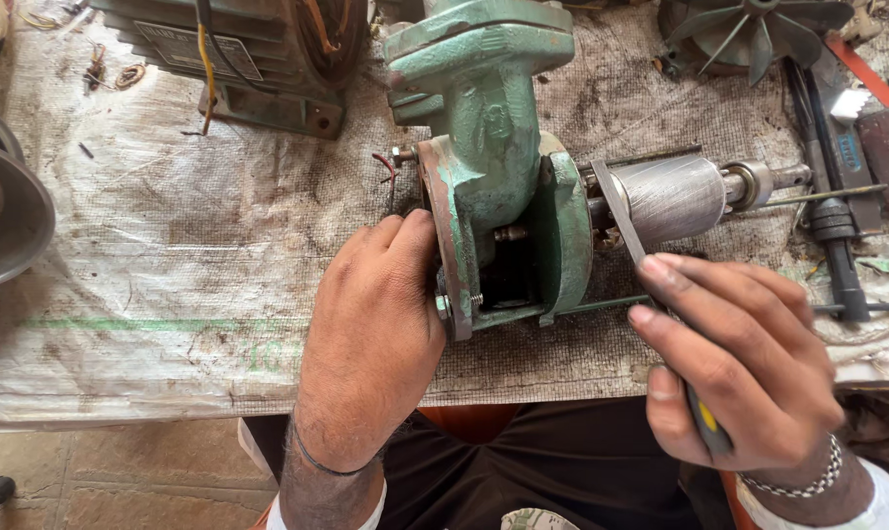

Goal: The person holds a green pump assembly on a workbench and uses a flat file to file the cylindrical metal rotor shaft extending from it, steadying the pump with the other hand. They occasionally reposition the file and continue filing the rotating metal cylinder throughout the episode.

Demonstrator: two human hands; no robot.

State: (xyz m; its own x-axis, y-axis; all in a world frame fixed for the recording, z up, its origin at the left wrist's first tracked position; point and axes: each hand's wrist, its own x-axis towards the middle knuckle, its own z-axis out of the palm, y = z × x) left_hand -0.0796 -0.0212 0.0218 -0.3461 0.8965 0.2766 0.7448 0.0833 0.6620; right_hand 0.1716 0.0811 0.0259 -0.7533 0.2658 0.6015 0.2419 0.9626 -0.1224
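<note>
Sacking [170, 245], stained and woven, covers the workbench, with a grey metal bowl [3, 211] at its far left edge and a finned green motor housing [238, 49] with loose wires at the back. Further right, the left hand [371, 339] lies flat-fingered against the rusty round flange of the green pump [494, 177], fingers curved over its rim to steady it — it grips nothing else. The pump lies on its side at the middle of the bench, its end cover already parted from the motor housing, so the shiny rotor [670, 196] and its shaft with a bearing [754, 182] stick out bare to the right. Long thin rods [601, 304] run along the pump body, apparently the through-bolts. The right hand [739, 378] is closed around a flat file or blade [621, 211] with a yellow-marked handle, index finger stretched along it, the tip resting at the gap between green cover and rotor. Judging by this, the strip-down is well along — housing off, rotor exposed — while the cover and pump body remain joined. At the far right lie a dark fan [758, 29] and tools [837, 226].
</note>
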